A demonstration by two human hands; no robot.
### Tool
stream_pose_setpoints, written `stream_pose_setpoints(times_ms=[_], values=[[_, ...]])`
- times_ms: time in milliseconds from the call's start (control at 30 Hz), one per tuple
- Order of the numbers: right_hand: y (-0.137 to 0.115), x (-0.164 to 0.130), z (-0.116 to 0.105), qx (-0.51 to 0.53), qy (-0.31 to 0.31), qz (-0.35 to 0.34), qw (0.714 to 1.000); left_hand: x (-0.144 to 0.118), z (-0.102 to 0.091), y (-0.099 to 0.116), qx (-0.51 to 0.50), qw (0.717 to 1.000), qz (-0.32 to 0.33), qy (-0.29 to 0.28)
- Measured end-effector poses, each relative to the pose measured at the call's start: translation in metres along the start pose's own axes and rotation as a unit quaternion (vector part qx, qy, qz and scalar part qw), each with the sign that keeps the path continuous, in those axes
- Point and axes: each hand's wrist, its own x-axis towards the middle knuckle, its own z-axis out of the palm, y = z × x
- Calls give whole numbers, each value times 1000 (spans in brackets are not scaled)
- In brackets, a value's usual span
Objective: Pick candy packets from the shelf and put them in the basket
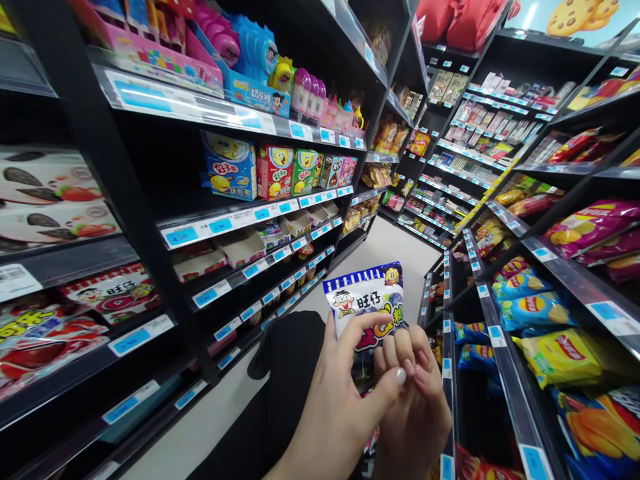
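A blue-and-white bag of gummy candy [367, 300] stands upright in front of me, its striped top edge uppermost. My left hand [345, 387] is around its left side, with one finger behind the bag and the index finger across its front. The left thumb reaches over to the fingers of my right hand [415, 387]. Those right fingers are curled inward in front of the bag's lower right part; whatever they hold is hidden. Both hands cover much of the lower bag. Other colourful wrapping shows in part between my wrists.
Shelves with price tags line both sides of a narrow aisle. On the left are cartoon snack boxes [275, 172], toy-like candy [255, 47] and bagged sweets [113, 293]. Chip bags [560, 357] fill the right shelves. Pale floor [400, 243] leads to a far rack [480, 133]. My dark-clothed leg [285, 380] is below.
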Motion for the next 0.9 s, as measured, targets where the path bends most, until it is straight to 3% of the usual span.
stream_pose_setpoints(times_ms=[467, 900], values=[[-3, 1, 1, 30, -14, 8, 999, 1, 2, -1, 17, 1000, -20, 2], [1, 1, -1, 83, -33, 7, 996, 0, 1, 0, 35, 999, 5, -8]])
